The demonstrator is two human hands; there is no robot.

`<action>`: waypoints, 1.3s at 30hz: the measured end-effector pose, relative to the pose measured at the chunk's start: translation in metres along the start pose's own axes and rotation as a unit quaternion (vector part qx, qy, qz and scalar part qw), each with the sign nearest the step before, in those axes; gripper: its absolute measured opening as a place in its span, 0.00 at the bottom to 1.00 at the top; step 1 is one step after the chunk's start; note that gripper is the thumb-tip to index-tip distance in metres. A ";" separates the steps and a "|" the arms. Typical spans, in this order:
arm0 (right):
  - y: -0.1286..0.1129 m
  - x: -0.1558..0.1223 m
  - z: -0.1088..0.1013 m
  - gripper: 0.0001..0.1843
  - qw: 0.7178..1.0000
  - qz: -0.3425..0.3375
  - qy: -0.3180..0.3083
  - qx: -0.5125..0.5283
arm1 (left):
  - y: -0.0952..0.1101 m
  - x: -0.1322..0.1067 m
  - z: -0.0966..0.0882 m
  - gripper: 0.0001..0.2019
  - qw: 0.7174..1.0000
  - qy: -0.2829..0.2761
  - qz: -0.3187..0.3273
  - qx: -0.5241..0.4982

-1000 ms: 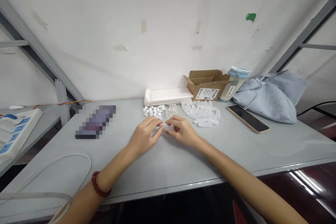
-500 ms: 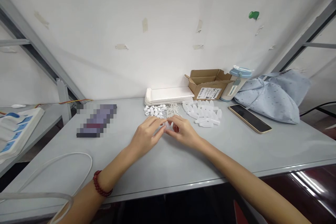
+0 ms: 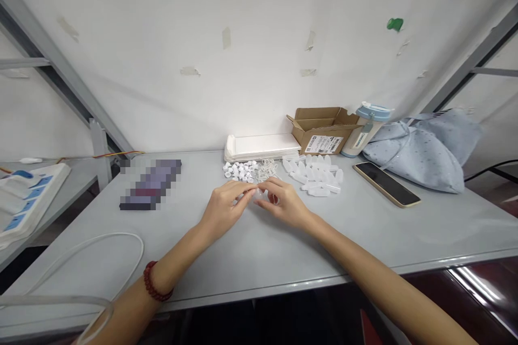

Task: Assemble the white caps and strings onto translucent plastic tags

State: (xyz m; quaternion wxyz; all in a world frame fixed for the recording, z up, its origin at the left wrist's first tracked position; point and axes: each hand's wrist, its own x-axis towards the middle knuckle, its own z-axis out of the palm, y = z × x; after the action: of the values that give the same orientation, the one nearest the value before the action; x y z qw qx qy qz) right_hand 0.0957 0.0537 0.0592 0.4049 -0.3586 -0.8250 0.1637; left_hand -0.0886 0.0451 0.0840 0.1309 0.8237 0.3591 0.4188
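Note:
My left hand and my right hand meet at the middle of the table, fingertips almost touching. Between them sits a small translucent plastic bottle, mostly covered by the fingers. Both hands are closed in a pinch on it, the left from one side and the right from the other. Just beyond the fingertips lie a heap of small white caps and a tangle of white string loops. To the right of these, several empty-looking translucent bottles are spread out.
Behind the heaps are a stack of white cards or envelopes, an open cardboard box and a tumbler. On the right lie a phone and a blue cloth bag. A white cable loops at left, near a pixelated object.
The right thumb has drawn slightly away from the left thumb. Otherwise both hands stay in the same spot around the small bottle, and the view has shifted a little.

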 end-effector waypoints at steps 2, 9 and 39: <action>0.001 0.000 0.000 0.11 1.000 0.000 -0.001 0.002 | 0.001 0.001 -0.001 0.09 1.000 0.000 -0.013 -0.009; 0.000 0.000 -0.001 0.10 1.000 0.008 -0.011 0.005 | 0.001 0.002 0.000 0.05 0.997 -0.005 -0.061 -0.046; -0.006 0.001 -0.001 0.09 0.997 0.049 0.048 0.040 | -0.007 -0.005 0.006 0.10 0.999 0.014 0.001 0.048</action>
State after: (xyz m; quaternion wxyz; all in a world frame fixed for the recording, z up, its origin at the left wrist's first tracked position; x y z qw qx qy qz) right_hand 0.0927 0.0502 0.0638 0.4492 -0.3893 -0.7792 0.1987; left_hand -0.0893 0.0471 0.0741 0.0856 0.8235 0.3794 0.4130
